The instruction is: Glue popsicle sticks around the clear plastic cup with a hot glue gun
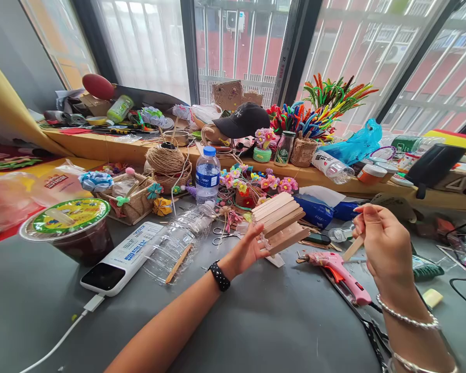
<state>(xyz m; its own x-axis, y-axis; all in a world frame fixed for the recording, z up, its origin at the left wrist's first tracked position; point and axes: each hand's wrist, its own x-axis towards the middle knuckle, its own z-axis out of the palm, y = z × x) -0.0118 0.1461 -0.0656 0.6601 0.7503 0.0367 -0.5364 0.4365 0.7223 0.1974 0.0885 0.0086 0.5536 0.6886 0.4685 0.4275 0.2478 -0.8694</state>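
Note:
My left hand [243, 252] grips a small box-like craft stick structure [277, 220], its pale wooden sticks laid side by side and tilted above the table. Closed in a pinch, my right hand [382, 241] holds a single craft stick [353, 248] that points down from the fingers. Just left of and below that hand a pink glue gun [344, 277] lies on the table, its nozzle facing left. Behind my left hand sit small scissors [219, 238]. One more loose stick [178, 264] rests on a crumpled clear plastic bottle [171, 248].
At the left stand a lidded drink cup [89, 233] and a white power bank [120, 259] with a cable. A water bottle [207, 178], twine [165, 160] and pipe cleaners [306, 122] line the back. An eraser-like block [432, 298] lies at the right.

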